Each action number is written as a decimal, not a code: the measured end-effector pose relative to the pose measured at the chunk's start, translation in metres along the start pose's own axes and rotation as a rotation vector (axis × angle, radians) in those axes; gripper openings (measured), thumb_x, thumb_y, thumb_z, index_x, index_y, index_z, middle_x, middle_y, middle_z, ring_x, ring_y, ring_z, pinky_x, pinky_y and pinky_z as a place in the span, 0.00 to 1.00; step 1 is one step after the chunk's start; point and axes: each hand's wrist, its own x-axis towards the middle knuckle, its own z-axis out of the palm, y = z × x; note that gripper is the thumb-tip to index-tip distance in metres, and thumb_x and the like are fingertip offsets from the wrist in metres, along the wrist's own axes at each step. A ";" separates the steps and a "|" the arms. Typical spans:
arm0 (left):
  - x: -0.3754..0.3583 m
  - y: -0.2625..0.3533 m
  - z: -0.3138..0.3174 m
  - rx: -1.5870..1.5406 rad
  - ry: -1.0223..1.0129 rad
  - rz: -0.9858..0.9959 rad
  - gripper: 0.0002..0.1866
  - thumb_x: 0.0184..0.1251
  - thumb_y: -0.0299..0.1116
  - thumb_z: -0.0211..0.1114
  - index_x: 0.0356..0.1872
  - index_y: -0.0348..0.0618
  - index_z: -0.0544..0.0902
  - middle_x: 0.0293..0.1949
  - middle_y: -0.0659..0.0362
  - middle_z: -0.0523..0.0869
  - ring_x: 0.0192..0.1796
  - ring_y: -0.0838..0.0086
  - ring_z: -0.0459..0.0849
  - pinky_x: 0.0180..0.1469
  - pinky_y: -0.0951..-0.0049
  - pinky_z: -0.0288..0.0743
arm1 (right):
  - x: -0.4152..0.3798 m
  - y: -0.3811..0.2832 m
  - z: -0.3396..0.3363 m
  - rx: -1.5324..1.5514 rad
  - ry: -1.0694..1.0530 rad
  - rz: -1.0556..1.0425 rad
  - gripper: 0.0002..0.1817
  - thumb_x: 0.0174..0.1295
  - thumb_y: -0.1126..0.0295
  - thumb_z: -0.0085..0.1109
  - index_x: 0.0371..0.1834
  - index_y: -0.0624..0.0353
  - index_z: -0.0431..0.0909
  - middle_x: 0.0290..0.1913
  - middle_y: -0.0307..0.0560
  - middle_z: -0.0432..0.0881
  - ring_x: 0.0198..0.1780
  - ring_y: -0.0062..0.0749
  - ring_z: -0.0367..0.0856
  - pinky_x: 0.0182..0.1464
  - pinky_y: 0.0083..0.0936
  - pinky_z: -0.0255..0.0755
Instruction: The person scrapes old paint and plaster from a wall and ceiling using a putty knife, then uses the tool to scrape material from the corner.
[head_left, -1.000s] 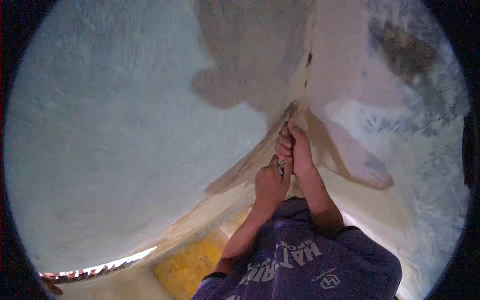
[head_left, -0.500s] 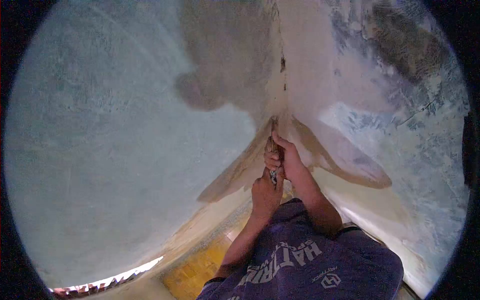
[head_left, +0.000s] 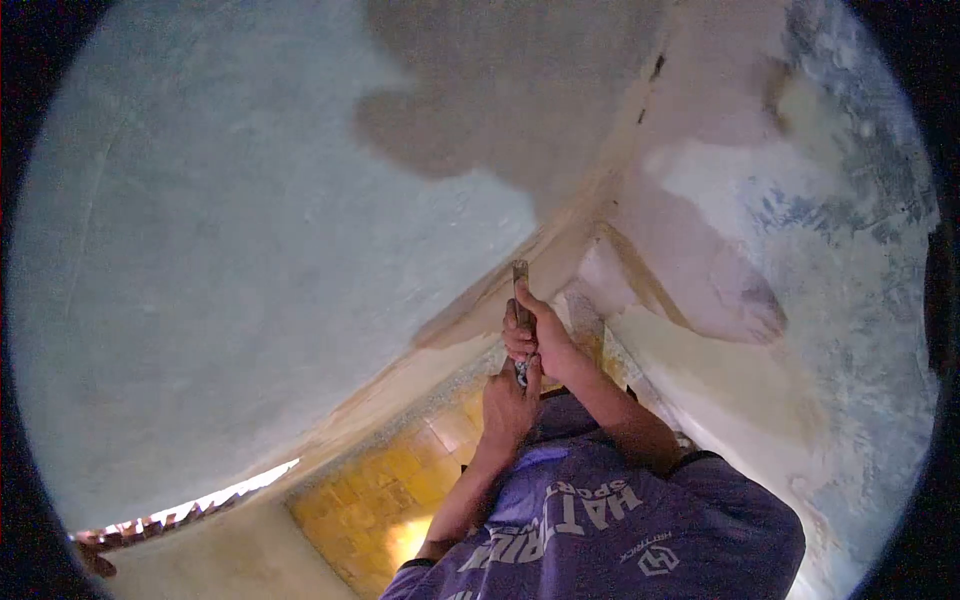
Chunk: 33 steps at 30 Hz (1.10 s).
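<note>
A narrow tool (head_left: 520,273) with a flat end points upward in front of the wall, held by both hands. My right hand (head_left: 534,330) is wrapped round its upper part, the thumb along the shaft. Lower down, my left hand (head_left: 511,398) is closed round the tool's bottom end. The middle of the tool is partly hidden by the fingers. Behind its tip runs a brownish band (head_left: 465,318) low on the left wall. The tip appears apart from the corner.
A pale blue-green wall (head_left: 250,230) with a grey patch (head_left: 470,110) stands left. The right wall (head_left: 840,320) is mottled and meets it at a corner with small dark holes (head_left: 657,67). Yellow floor tiles (head_left: 390,480) lie below, beside a bright gap (head_left: 230,492) at lower left.
Both hands and the tool have moved left and slightly down, away from the corner. The view has tilted, and more of the yellow floor shows.
</note>
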 end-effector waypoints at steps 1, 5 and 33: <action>-0.003 -0.003 0.002 0.026 0.016 -0.003 0.22 0.73 0.45 0.58 0.39 0.29 0.78 0.22 0.36 0.81 0.27 0.39 0.83 0.30 0.47 0.75 | -0.002 0.001 0.002 -0.032 0.009 0.000 0.32 0.66 0.35 0.52 0.20 0.53 0.68 0.12 0.30 0.56 0.11 0.20 0.53 0.16 0.24 0.53; 0.005 -0.004 0.011 0.009 0.016 -0.038 0.22 0.73 0.46 0.58 0.40 0.30 0.78 0.22 0.37 0.81 0.26 0.40 0.82 0.29 0.48 0.74 | 0.002 -0.002 -0.004 -0.071 0.051 -0.051 0.33 0.65 0.33 0.51 0.20 0.53 0.67 0.12 0.31 0.55 0.11 0.20 0.53 0.16 0.24 0.53; 0.093 0.125 0.040 0.036 -0.036 0.326 0.23 0.73 0.46 0.58 0.43 0.29 0.78 0.25 0.36 0.83 0.29 0.40 0.83 0.34 0.47 0.76 | -0.040 -0.156 -0.015 -0.066 0.214 -0.350 0.32 0.66 0.33 0.51 0.20 0.51 0.67 0.11 0.29 0.54 0.09 0.19 0.52 0.14 0.22 0.50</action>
